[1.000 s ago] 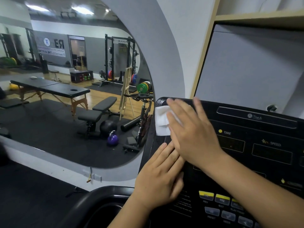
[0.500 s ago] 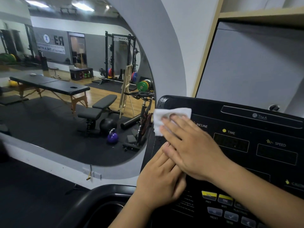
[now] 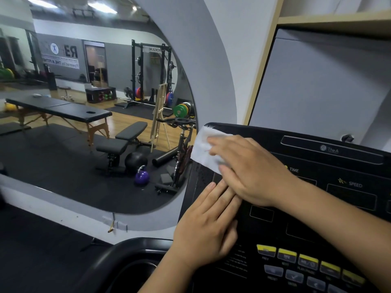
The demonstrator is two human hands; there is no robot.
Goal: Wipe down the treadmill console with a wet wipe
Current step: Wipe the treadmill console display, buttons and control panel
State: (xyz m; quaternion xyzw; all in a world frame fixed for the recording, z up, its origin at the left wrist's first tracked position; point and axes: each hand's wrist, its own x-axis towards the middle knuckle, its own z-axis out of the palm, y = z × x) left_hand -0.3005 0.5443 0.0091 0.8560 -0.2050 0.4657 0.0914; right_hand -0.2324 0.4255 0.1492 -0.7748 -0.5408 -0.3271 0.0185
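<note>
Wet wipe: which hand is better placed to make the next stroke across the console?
Right. The right hand presses the wet wipe flat at the upper left corner of the console; the left hand lies flat lower on it, with no wipe visible under it.

The right hand (image 3: 251,172), whose fingers (image 3: 224,142) pointed up at the top rim of the black treadmill console (image 3: 317,218) a second ago, now lies turned leftward, reaching toward the console's upper left corner. The white wet wipe (image 3: 204,149) under it, mostly hidden a second ago and then spread flat above the fingertips, now sits tilted, its upper corner at that corner and its left part past the console's edge. The INCLINE label visible half a second ago is covered by the hand.
</note>
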